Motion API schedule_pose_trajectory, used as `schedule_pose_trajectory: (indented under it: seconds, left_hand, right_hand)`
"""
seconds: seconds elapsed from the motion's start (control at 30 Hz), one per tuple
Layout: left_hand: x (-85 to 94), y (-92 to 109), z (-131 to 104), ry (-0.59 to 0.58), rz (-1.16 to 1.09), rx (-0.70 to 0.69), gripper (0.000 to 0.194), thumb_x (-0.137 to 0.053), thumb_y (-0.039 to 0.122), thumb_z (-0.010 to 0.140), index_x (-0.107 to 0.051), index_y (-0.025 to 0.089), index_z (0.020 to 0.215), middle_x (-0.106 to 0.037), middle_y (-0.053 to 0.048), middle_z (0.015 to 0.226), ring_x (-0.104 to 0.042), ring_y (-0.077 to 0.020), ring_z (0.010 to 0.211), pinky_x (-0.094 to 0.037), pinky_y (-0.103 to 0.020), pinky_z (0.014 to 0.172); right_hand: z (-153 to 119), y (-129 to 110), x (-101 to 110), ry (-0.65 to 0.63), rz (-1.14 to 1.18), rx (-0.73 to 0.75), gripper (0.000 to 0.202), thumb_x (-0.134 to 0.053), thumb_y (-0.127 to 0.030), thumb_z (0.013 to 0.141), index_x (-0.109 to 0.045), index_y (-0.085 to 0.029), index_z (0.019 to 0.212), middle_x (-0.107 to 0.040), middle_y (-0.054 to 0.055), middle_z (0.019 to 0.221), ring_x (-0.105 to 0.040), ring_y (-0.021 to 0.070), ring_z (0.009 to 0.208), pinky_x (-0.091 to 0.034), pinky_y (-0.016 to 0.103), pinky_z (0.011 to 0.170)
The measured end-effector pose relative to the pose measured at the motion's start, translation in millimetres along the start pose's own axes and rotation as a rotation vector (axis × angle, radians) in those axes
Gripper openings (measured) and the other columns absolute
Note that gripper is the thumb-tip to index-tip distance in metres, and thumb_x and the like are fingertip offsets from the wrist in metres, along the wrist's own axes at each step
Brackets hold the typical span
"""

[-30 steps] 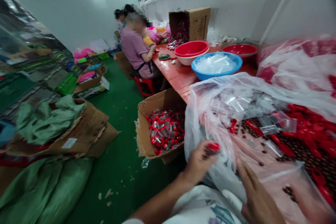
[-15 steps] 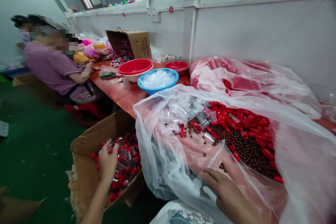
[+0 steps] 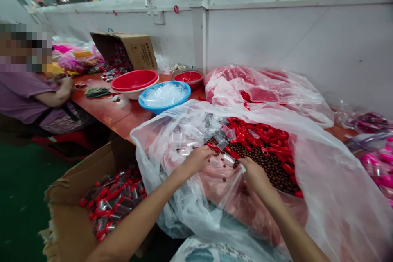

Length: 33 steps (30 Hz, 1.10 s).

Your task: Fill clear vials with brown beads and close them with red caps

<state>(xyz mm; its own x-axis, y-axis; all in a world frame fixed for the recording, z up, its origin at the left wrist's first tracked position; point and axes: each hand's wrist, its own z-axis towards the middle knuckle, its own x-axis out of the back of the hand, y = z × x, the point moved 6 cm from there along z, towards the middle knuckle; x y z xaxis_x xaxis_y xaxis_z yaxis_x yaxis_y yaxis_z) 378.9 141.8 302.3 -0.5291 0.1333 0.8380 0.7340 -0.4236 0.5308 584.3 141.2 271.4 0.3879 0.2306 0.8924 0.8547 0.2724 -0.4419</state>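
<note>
A large clear plastic bag (image 3: 196,204) lies spread open in front of me, holding red plastic pieces (image 3: 254,131), small brown balls (image 3: 273,170) and clear plastic cups (image 3: 184,137). My left hand (image 3: 199,159) reaches over the bag's left part, its fingertips pressed together at a red piece; whether it grips that piece is unclear. Close by on the right, my right hand (image 3: 252,170) has its fingers bent beside the brown balls and a clear cup (image 3: 229,159). What its fingertips hold, if anything, is too small to make out.
An open cardboard box (image 3: 70,208) of red-and-clear pieces stands low at left. Beyond the bag are a blue basin (image 3: 164,97), a red basin (image 3: 135,80), and a tipped carton (image 3: 139,52). A person in purple (image 3: 24,94) sits at far left. Another plastic bag (image 3: 267,94) lies by the wall.
My left hand has moved from the cardboard box to the bag's contents. My right hand has moved up and inward toward it. The view has shifted to the right.
</note>
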Motion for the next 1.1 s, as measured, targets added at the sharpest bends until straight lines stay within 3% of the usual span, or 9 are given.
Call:
schedule_pose_trajectory:
  seconds: [0.13, 0.27, 0.43, 0.63, 0.73, 0.83, 0.9, 1.0, 1.1]
  left_hand:
    - [-50.1, 28, 35, -0.081, -0.015, -0.071, 0.029, -0.049, 0.013, 0.082, -0.065, 0.021, 0.105, -0.062, -0.007, 0.104, -0.055, -0.0189, 0.096, -0.041, -0.029, 0.086]
    - [-68.9, 29, 51, -0.121, -0.024, -0.016, 0.025, -0.052, 0.017, 0.082, -0.065, 0.020, 0.103, -0.061, -0.007, 0.100, -0.053, -0.0200, 0.096, -0.039, -0.030, 0.088]
    - [-67.1, 17, 43, -0.111, -0.070, 0.061, 0.027, -0.057, 0.027, 0.081, -0.061, 0.020, 0.107, -0.055, -0.006, 0.098, -0.052, -0.0194, 0.091, -0.040, -0.028, 0.080]
    - [-66.8, -3, 21, -0.031, -0.237, 0.244, 0.032, -0.064, 0.028, 0.075, -0.064, 0.022, 0.106, -0.056, -0.005, 0.099, -0.053, -0.0203, 0.094, -0.040, -0.029, 0.083]
    - [-61.1, -16, 9, -0.005, -0.260, 0.316, 0.035, -0.066, 0.030, 0.072, -0.065, 0.019, 0.106, -0.060, -0.007, 0.098, -0.055, -0.0214, 0.093, -0.040, -0.031, 0.084]
    - [-53.7, -22, 4, 0.016, -0.311, 0.365, 0.034, -0.067, 0.029, 0.071, -0.066, 0.018, 0.104, -0.063, -0.006, 0.097, -0.056, -0.0204, 0.089, -0.041, -0.030, 0.082]
    - [-50.4, -22, 8, 0.035, -0.362, 0.394, 0.035, -0.066, 0.029, 0.072, -0.066, 0.018, 0.105, -0.063, -0.006, 0.097, -0.057, -0.0187, 0.085, -0.042, -0.029, 0.080]
    - [-46.3, -17, 26, 0.095, -0.371, 0.417, 0.035, -0.063, 0.031, 0.074, -0.065, 0.018, 0.107, -0.063, -0.005, 0.096, -0.058, -0.0168, 0.079, -0.043, -0.027, 0.074]
    - [-41.8, -10, 50, 0.140, -0.237, 0.411, 0.033, -0.061, 0.027, 0.075, -0.066, 0.018, 0.106, -0.061, -0.006, 0.093, -0.057, -0.0184, 0.083, -0.043, -0.028, 0.077]
  right_hand:
    - [0, 19, 12, 0.046, 0.024, -0.037, 0.057, -0.040, 0.001, 0.066, -0.058, -0.015, 0.117, -0.058, 0.011, 0.118, -0.056, 0.0201, 0.105, -0.040, 0.027, 0.089]
    - [-15, 35, 17, 0.040, 0.083, -0.028, 0.062, -0.039, 0.003, 0.062, -0.059, -0.019, 0.116, -0.058, 0.006, 0.118, -0.056, 0.0173, 0.104, -0.039, 0.025, 0.090]
    - [-22, 39, 20, 0.038, 0.153, -0.010, 0.055, -0.039, 0.002, 0.066, -0.061, -0.020, 0.111, -0.060, 0.006, 0.111, -0.056, 0.0173, 0.102, -0.040, 0.025, 0.087]
    - [15, -2, 8, 0.034, 0.069, 0.081, 0.037, -0.043, -0.008, 0.080, -0.060, -0.018, 0.112, -0.060, 0.010, 0.103, -0.058, 0.0189, 0.093, -0.040, 0.026, 0.082]
    - [31, -10, -3, 0.021, 0.072, 0.083, 0.037, -0.045, -0.010, 0.081, -0.059, -0.019, 0.114, -0.062, 0.010, 0.101, -0.058, 0.0197, 0.093, -0.041, 0.026, 0.081]
    - [37, -2, -3, 0.039, 0.105, 0.052, 0.041, -0.044, -0.007, 0.079, -0.058, -0.019, 0.116, -0.064, 0.008, 0.101, -0.058, 0.0183, 0.095, -0.041, 0.025, 0.084]
    - [36, 8, 5, 0.090, 0.121, 0.001, 0.044, -0.042, -0.010, 0.081, -0.052, -0.016, 0.124, -0.061, 0.011, 0.112, -0.057, 0.0192, 0.102, -0.040, 0.027, 0.089]
    - [27, 27, 21, 0.211, 0.197, -0.098, 0.047, -0.040, -0.020, 0.086, -0.042, -0.013, 0.132, -0.053, 0.013, 0.126, -0.052, 0.0210, 0.111, -0.038, 0.032, 0.096]
    - [9, 48, 29, 0.318, 0.443, -0.190, 0.049, -0.043, -0.030, 0.085, -0.043, -0.016, 0.132, -0.053, 0.011, 0.127, -0.053, 0.0214, 0.112, -0.040, 0.036, 0.097]
